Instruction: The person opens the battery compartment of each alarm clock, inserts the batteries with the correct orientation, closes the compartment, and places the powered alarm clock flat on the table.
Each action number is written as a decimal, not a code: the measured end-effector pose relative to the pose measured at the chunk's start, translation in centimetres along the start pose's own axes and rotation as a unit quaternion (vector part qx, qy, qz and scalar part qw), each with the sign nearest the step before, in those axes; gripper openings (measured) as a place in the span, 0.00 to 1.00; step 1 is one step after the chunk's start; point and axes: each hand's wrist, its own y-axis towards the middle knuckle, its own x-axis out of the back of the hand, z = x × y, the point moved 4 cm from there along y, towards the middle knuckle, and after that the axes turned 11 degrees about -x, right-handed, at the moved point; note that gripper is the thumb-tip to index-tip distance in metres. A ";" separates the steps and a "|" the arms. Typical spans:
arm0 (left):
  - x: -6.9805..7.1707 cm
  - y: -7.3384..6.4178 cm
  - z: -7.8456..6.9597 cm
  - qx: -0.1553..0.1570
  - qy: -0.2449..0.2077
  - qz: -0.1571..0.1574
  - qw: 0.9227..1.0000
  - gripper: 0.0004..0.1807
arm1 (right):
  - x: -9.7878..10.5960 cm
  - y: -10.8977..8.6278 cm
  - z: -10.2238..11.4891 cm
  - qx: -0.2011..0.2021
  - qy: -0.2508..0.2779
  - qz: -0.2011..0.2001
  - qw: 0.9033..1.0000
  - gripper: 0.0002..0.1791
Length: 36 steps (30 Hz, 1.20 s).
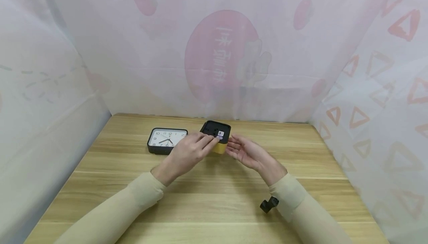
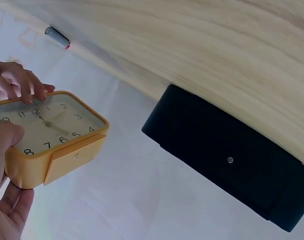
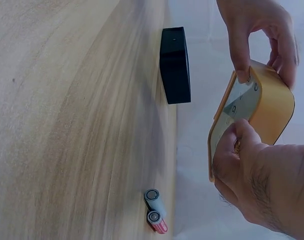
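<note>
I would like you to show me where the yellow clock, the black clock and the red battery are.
Yellow clock (image 2: 54, 131), left wrist view: on its dial.
Black clock (image 1: 166, 139), head view: on its dial.
Red battery (image 3: 159, 224), right wrist view: on its side.

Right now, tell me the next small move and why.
I'd probably ease the right hand off the yellow clock: the left hand pinches it too, its black back faces the head camera, and two batteries lie loose on the table, perhaps wanted next.
</note>
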 end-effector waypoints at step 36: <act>0.0 -0.2 0.0 0.027 -0.166 -0.018 0.985 0.31 | 1.7 0.3 0.1 0.017 -0.097 -0.031 0.995 0.32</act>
